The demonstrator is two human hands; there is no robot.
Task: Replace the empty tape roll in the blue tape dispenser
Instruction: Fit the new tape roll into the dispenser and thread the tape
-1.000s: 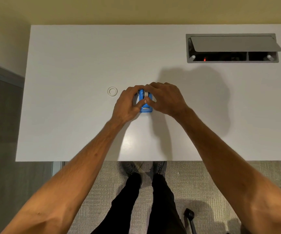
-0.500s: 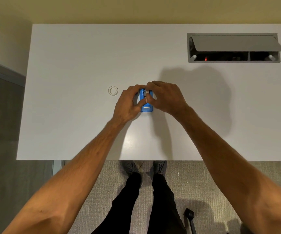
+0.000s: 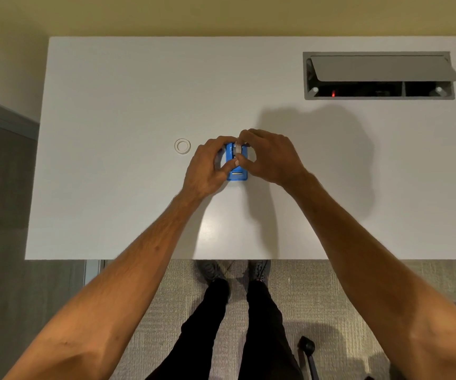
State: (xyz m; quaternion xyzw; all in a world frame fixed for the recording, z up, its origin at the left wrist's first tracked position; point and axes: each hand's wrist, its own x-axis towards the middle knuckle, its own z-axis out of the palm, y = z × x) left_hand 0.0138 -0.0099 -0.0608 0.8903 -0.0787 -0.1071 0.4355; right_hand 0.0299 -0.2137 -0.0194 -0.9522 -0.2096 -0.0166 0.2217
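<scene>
A person stands at a white desk (image 3: 111, 105), both bare arms reaching to the middle of the frame. The blue tape dispenser (image 3: 237, 171) sits there on the desk. The left hand (image 3: 207, 165) curls around its left side, fingers closed on it. The right hand (image 3: 270, 157) pinches a pale tape roll (image 3: 238, 149) in the dispenser's top — fingers clamped on it. Just left lies a clear empty ring (image 3: 182, 146), apart from the hands.
</scene>
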